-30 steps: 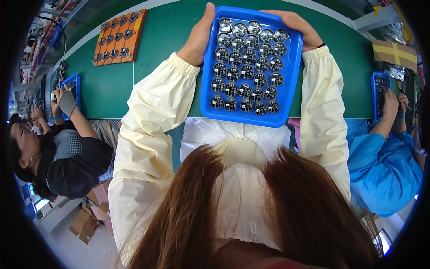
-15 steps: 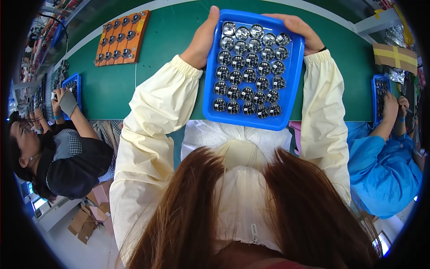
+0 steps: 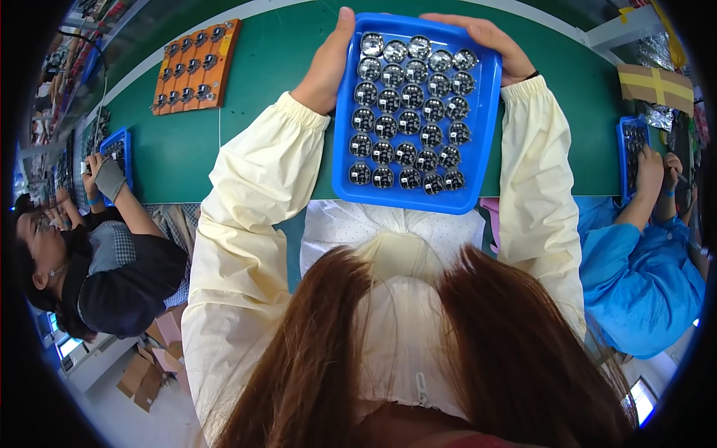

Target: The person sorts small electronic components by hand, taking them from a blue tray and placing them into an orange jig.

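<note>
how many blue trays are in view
3: the held tray, between left hand and right hand; the far-left tray, at a co-worker's gloved hand; the far-right tray, at another co-worker. More may be hidden.

green worktable [image 3: 261,63], pale floor [image 3: 173,405], cluttered shelving [image 3: 46,89] at left, bright pane [image 3: 642,400] lower right
</note>
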`<move>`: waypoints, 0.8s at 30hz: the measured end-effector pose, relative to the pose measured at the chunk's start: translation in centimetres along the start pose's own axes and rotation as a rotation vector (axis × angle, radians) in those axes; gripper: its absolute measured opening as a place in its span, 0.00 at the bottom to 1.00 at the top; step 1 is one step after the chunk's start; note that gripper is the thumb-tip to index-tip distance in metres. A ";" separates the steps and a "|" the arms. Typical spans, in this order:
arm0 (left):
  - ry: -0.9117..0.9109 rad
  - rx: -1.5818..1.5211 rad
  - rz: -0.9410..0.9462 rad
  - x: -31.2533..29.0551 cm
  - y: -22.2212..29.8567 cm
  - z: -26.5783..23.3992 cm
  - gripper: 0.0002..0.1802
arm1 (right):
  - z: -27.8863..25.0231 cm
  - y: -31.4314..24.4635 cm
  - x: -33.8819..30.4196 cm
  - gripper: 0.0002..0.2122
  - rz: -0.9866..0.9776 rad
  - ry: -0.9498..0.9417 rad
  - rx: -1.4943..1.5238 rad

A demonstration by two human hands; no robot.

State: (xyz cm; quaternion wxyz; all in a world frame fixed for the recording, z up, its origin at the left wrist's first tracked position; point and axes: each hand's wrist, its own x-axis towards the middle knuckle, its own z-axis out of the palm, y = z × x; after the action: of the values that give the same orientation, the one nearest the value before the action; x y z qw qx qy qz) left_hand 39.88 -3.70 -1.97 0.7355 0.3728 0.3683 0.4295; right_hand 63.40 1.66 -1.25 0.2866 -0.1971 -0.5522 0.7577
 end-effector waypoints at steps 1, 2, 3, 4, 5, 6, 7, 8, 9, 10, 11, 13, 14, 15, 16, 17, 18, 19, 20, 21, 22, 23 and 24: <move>-0.005 -0.001 -0.003 0.0 0.0 0.1 0.37 | 0.2 0.0 0.0 0.29 -0.016 -0.004 -0.026; 0.005 -0.009 -0.008 -0.2 0.0 0.2 0.37 | 0.5 0.0 0.0 0.29 -0.030 -0.012 -0.047; 0.014 -0.016 -0.013 -0.3 0.0 0.2 0.37 | 0.6 0.0 0.0 0.29 -0.026 -0.009 -0.044; 0.005 -0.028 -0.031 -0.3 0.1 0.2 0.38 | 0.6 -0.1 0.0 0.30 -0.050 -0.026 -0.064; 0.003 -0.030 -0.037 -0.3 0.0 0.1 0.38 | 0.7 -0.2 -0.1 0.30 -0.074 -0.041 -0.083; -0.010 -0.012 -0.036 -0.2 0.0 -0.1 0.39 | 0.7 -0.2 0.0 0.30 -0.087 -0.041 -0.082; -0.023 0.007 -0.035 -0.2 0.0 -0.3 0.40 | 0.4 -0.1 0.0 0.30 -0.085 -0.037 -0.078; -0.042 0.003 -0.043 -0.2 -0.1 -0.3 0.41 | 0.2 -0.1 0.1 0.30 -0.078 -0.057 -0.086; -0.041 0.000 -0.048 -0.3 -0.1 -0.2 0.41 | 0.1 -0.1 0.1 0.30 -0.071 -0.077 -0.094; -0.035 -0.018 -0.052 -0.5 0.0 0.0 0.41 | 0.1 -0.1 0.0 0.29 -0.073 -0.082 -0.110; -0.034 -0.037 -0.059 -0.4 -0.1 0.1 0.41 | 0.1 -0.1 -0.1 0.29 -0.069 -0.075 -0.107; -0.040 -0.057 -0.072 -0.1 -0.3 0.1 0.42 | 0.2 0.0 -0.3 0.29 -0.081 -0.069 -0.053; -0.048 -0.040 -0.071 -0.2 -0.3 -0.1 0.42 | 0.3 0.1 -0.2 0.29 -0.088 -0.095 -0.033; -0.056 -0.022 -0.070 -0.2 -0.3 -0.2 0.42 | 0.3 0.1 -0.2 0.29 -0.088 -0.092 -0.031; -0.050 -0.032 -0.077 -0.3 -0.2 -0.3 0.42 | 0.2 0.2 -0.2 0.29 -0.094 -0.089 -0.054; -0.052 -0.033 -0.079 -0.2 -0.2 -0.3 0.42 | 0.1 0.2 -0.2 0.29 -0.101 -0.084 -0.079; -0.048 -0.031 -0.072 -0.1 -0.2 -0.3 0.42 | 0.0 0.2 -0.2 0.27 -0.117 -0.089 -0.078; -0.044 -0.028 -0.065 -0.1 -0.2 -0.2 0.42 | 0.1 0.1 -0.2 0.27 -0.116 -0.085 -0.078; -0.053 -0.017 -0.063 -0.2 -0.2 -0.2 0.42 | 0.4 0.0 -0.1 0.29 -0.066 -0.024 -0.003; -0.052 -0.018 -0.066 -0.2 -0.1 -0.2 0.42 | 0.8 -0.3 0.1 0.30 -0.016 0.036 0.072; -0.035 -0.011 -0.064 -0.2 -0.1 -0.2 0.42 | 1.3 -0.9 -0.2 0.31 0.032 0.053 0.136; -0.019 -0.004 -0.060 -0.2 -0.1 -0.1 0.42 | 1.2 -0.8 -0.1 0.31 0.033 0.052 0.137; -0.006 0.007 -0.059 -0.2 -0.1 -0.1 0.42 | 1.1 -0.7 -0.1 0.31 0.031 0.043 0.131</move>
State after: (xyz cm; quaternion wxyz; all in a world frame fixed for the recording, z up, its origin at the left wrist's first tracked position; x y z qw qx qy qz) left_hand 39.73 -3.94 -2.11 0.7476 0.3655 0.3786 0.4051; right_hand 62.92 1.00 -0.26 0.2987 -0.2027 -0.4921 0.7922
